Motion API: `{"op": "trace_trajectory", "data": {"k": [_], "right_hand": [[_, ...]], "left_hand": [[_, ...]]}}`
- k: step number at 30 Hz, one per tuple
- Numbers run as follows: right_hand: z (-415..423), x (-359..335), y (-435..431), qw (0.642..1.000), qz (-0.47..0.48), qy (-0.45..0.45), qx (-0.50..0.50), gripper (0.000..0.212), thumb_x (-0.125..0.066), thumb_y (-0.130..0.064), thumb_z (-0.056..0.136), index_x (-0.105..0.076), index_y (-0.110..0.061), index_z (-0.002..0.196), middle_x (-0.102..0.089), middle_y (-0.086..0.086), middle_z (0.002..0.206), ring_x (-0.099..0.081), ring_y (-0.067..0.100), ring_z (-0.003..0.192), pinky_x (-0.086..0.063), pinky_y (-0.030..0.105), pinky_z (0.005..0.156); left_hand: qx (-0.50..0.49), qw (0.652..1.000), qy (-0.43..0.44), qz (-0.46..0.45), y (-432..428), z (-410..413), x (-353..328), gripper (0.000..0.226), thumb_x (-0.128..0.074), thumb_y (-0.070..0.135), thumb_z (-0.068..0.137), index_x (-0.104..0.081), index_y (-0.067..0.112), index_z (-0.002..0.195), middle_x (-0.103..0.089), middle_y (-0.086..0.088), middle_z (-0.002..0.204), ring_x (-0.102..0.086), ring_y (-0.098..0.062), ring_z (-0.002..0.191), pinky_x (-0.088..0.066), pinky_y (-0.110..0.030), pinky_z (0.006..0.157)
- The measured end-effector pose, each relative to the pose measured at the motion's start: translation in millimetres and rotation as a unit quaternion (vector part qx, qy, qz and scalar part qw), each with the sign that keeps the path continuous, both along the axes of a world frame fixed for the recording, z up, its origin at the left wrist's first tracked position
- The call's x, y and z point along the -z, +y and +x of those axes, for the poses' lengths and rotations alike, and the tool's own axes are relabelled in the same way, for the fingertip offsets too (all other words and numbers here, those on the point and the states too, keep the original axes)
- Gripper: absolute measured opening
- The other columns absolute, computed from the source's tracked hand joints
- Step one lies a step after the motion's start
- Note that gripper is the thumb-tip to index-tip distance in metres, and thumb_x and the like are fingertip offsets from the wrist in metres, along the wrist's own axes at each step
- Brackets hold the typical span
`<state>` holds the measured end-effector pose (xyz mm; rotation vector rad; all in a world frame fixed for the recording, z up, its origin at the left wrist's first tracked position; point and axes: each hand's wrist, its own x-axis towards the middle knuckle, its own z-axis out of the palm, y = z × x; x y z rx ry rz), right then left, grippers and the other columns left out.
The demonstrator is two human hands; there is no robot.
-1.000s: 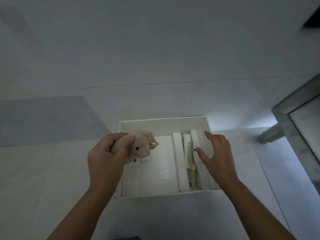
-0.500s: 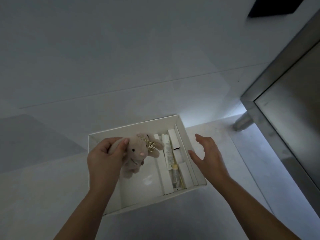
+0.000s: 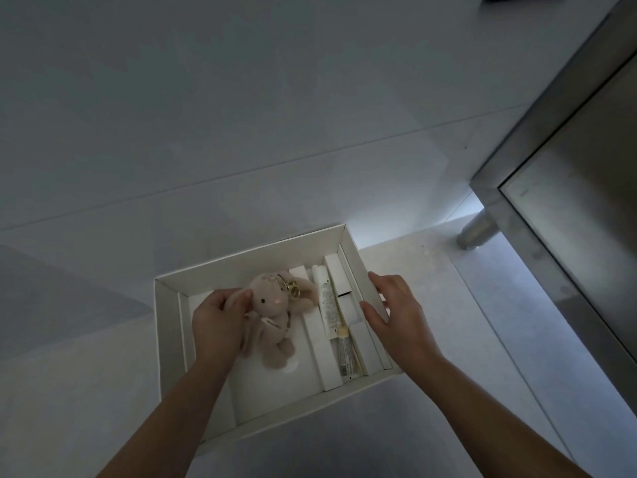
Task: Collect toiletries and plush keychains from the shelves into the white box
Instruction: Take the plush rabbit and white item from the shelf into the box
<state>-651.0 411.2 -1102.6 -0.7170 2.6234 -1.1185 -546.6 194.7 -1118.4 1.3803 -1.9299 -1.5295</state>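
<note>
Since the earlier frame the plush rabbit keychain (image 3: pixel 274 319) has come down from above the rim to inside the white box (image 3: pixel 165 326), and the right hand (image 3: pixel 393 312) has closed in on the box's right wall. The left hand (image 3: pixel 219 322) pinches the rabbit by one ear, left of frame centre, with the body seeming to lie on the bare floor of the box. The right hand is spread, thumb inside and fingers over the wall, steadying it. Toward the right side of the box lie narrow white cartons (image 3: pixel 317 326) and a toiletry tube (image 3: pixel 324 301), side by side. To finish well, I would settle the rabbit flat in the open left part, clear of the tube, tuck the gold clasp (image 3: pixel 293 290) down, then let the ear go.
</note>
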Motion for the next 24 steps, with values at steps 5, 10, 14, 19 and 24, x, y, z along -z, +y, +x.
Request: {"op": "trace_trajectory", "data": {"k": [5, 10, 14, 19, 24], "right_hand": [[1, 0, 1, 1.0, 0.007, 0.003, 0.001, 0.046, -0.055, -0.02, 0.088, -0.04, -0.015, 0.132, -0.049, 0.004, 0.121, -0.048, 0.005, 0.095, -0.044, 0.017, 0.08], [3, 1, 1, 0.999, 0.029, 0.013, -0.007, 0.051, -0.058, -0.023, 0.087, -0.038, -0.015, 0.134, -0.047, 0.004, 0.126, -0.044, 0.004, 0.1, -0.042, 0.018, 0.085], [7, -4, 0, 0.997, 0.049, 0.064, -0.01, 0.053, -0.061, -0.025, 0.084, -0.041, -0.014, 0.132, -0.046, 0.003, 0.129, -0.04, 0.004, 0.108, -0.037, 0.017, 0.088], [14, -18, -14, 0.994, 0.036, 0.095, -0.036, 0.049, -0.062, -0.024, 0.084, -0.046, -0.011, 0.128, -0.049, 0.006, 0.128, -0.043, 0.016, 0.118, -0.036, 0.022, 0.092], [30, -24, -38, 0.988, 0.026, 0.121, -0.094, 0.044, -0.067, -0.016, 0.079, -0.054, -0.007, 0.12, -0.058, 0.011, 0.116, -0.053, 0.024, 0.109, -0.04, 0.028, 0.089]], "left_hand": [[0.006, 1.0, -0.014, -0.025, -12, -7, 16, 0.01, -0.062, 0.016, 0.083, -0.066, 0.009, 0.089, -0.065, -0.006, 0.078, -0.058, -0.021, 0.071, -0.042, -0.026, 0.056], [0.044, 0.999, -0.008, 0.005, -11, -4, 24, 0.015, -0.064, 0.014, 0.082, -0.062, 0.018, 0.097, -0.064, -0.002, 0.089, -0.058, -0.017, 0.08, -0.044, -0.026, 0.064], [0.086, 0.996, -0.008, 0.007, -8, 1, 21, 0.02, -0.065, 0.014, 0.081, -0.06, 0.027, 0.097, -0.063, -0.001, 0.092, -0.058, -0.019, 0.083, -0.044, -0.029, 0.071], [0.142, 0.989, -0.035, -0.039, -8, 15, 3, 0.027, -0.062, 0.022, 0.085, -0.059, 0.019, 0.112, -0.064, -0.002, 0.104, -0.057, -0.019, 0.094, -0.043, -0.031, 0.079], [0.131, 0.982, -0.055, -0.123, -5, 44, -31, 0.037, -0.064, 0.023, 0.084, -0.056, 0.013, 0.119, -0.057, -0.003, 0.12, -0.052, -0.018, 0.109, -0.04, -0.029, 0.089]]}}
